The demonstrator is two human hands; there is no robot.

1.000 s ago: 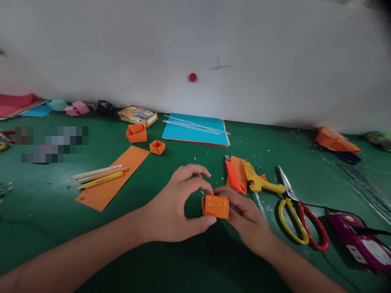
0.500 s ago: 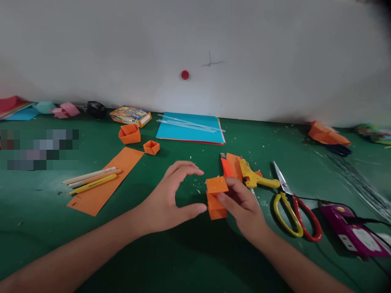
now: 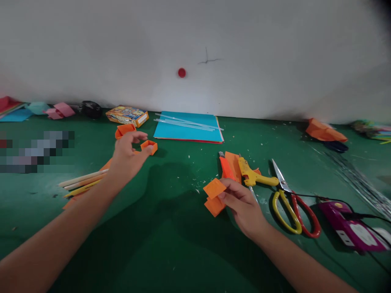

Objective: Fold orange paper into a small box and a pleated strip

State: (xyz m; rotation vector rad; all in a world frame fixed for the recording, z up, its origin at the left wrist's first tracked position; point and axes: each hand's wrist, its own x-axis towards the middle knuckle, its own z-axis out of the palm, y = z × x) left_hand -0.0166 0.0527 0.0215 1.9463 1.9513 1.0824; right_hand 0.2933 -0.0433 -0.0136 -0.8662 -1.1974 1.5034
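Observation:
My left hand is stretched out to the small orange paper box, thumb and fingers apart. Its thumb tip overlaps the box's near side; whether they touch I cannot tell. Behind those fingers a larger orange paper box is partly covered. My right hand pinches a folded piece of orange paper between thumb and fingers, with its flaps sticking out to the left. Just beyond that hand lie an orange utility knife and a yellow glue gun.
Scissors and a purple power strip with cables lie on the right. Pencils rest on orange paper at left, partly behind my forearm. Blue paper bearing clear glue sticks lies near the white wall.
My left hand has moved left and away from me, from beside the folded paper to the small box. My right hand still holds the paper, now turned slightly.

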